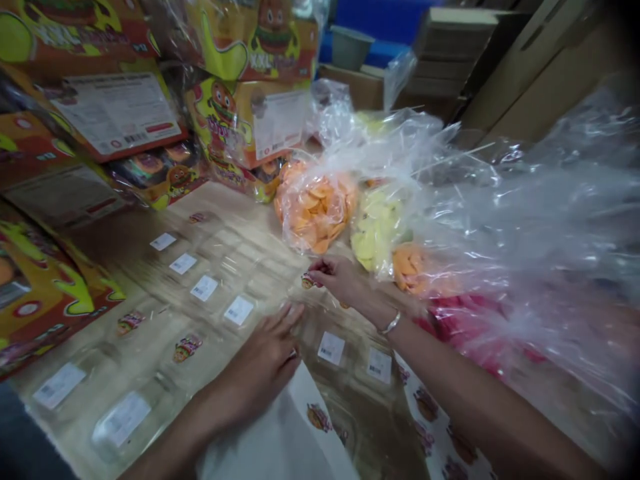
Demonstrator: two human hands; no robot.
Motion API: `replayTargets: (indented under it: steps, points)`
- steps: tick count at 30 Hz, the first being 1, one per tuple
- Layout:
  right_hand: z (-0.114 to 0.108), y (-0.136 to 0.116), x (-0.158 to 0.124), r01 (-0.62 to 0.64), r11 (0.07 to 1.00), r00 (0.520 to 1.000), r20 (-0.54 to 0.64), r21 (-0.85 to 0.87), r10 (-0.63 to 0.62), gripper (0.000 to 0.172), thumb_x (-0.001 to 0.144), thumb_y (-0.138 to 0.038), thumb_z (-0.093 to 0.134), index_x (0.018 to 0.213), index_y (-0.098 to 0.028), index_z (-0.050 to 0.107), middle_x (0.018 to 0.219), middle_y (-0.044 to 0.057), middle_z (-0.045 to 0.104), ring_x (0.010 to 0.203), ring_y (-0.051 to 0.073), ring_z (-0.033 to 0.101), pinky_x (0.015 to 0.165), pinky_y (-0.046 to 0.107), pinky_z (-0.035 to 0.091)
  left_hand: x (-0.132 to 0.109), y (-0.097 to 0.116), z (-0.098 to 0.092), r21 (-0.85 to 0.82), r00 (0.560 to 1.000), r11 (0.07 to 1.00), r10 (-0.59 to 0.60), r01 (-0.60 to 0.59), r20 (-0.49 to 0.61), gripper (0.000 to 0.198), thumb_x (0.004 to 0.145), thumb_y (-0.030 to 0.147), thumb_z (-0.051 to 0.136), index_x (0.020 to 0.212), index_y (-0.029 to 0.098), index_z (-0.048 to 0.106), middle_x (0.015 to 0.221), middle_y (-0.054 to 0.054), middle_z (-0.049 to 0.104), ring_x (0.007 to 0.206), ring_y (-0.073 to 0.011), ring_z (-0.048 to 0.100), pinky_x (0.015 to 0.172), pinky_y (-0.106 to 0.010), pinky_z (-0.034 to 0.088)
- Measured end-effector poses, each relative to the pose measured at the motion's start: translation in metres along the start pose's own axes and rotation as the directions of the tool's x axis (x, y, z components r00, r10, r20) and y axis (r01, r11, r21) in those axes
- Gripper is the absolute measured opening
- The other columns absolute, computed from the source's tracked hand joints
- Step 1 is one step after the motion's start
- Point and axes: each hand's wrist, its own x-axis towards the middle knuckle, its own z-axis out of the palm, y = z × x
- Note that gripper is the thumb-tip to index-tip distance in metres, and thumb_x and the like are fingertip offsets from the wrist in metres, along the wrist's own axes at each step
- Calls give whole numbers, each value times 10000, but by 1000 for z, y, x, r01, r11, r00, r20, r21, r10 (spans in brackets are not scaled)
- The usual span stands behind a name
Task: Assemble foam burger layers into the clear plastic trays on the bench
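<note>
My right hand (343,280) pinches a small burger sticker (307,281) between thumb and fingertips, just over the clear plastic blister trays. Below and left of it, my left hand (273,347) has its thumb at the top end of a white sticker sheet (300,413), gripping it, while its fingers reach forward over the plastic. One burger sticker (319,417) is visible on that sheet. The clear blister tray (225,247) under my hands carries white barcode labels (239,311). Some burger stickers (187,347) are stuck on the plastic to the left.
Printed candy display boxes (115,113) are stacked at the left and back. Clear bags of orange pieces (320,207), yellow pieces (375,230) and pink pieces (470,327) lie on the right. Another sticker strip (425,403) passes under my right forearm. Cardboard (540,73) stands behind.
</note>
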Motion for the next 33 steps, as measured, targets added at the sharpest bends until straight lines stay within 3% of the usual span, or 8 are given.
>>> replayTargets:
  steps: [6, 18, 26, 30, 33]
  points:
    - [1, 11, 4, 34, 999, 999, -6, -41, -35, 56, 745, -201, 625, 701, -172, 607, 649, -20, 619, 598, 104, 543, 561, 221, 430, 0, 2, -4, -2, 997, 999, -33, 34, 66, 240, 929, 244, 428, 904, 191, 660, 1570, -72, 226, 1463, -277, 122, 1160, -538, 219]
    - [4, 29, 10, 187, 967, 982, -2, -172, -190, 38, 779, -191, 620, 788, -158, 636, 730, 7, 662, 677, 125, 589, 641, 239, 448, 1, 2, -6, -58, 1000, 998, 1, -1, 5, 234, 922, 238, 449, 883, 194, 676, 1545, -63, 302, 1452, -285, 185, 1155, -538, 241]
    - [2, 26, 8, 174, 956, 983, -8, -235, -181, 25, 801, -158, 611, 797, -163, 635, 745, 6, 670, 685, 128, 598, 647, 239, 446, 0, -1, -4, -51, 1000, 999, 5, -5, 5, 225, 921, 258, 459, 931, 214, 679, 1549, -38, 302, 1456, -272, 175, 1162, -526, 228]
    - [5, 18, 2, 204, 873, 975, 18, -443, -219, 38, 845, -154, 604, 818, -171, 625, 771, 9, 670, 712, 133, 607, 683, 246, 446, -1, -2, -2, -65, 1000, 998, 9, -10, -10, 228, 919, 254, 464, 958, 218, 686, 1548, -42, 301, 1452, -283, 185, 1163, -541, 212]
    - [11, 7, -5, 207, 718, 969, 36, -664, -246, 103, 875, -158, 581, 968, -173, 621, 913, 49, 662, 764, 153, 618, 681, 256, 446, -1, -3, 0, -50, 1000, 999, 0, 0, 6, 229, 917, 248, 466, 969, 208, 684, 1550, -57, 292, 1453, -287, 178, 1161, -544, 212]
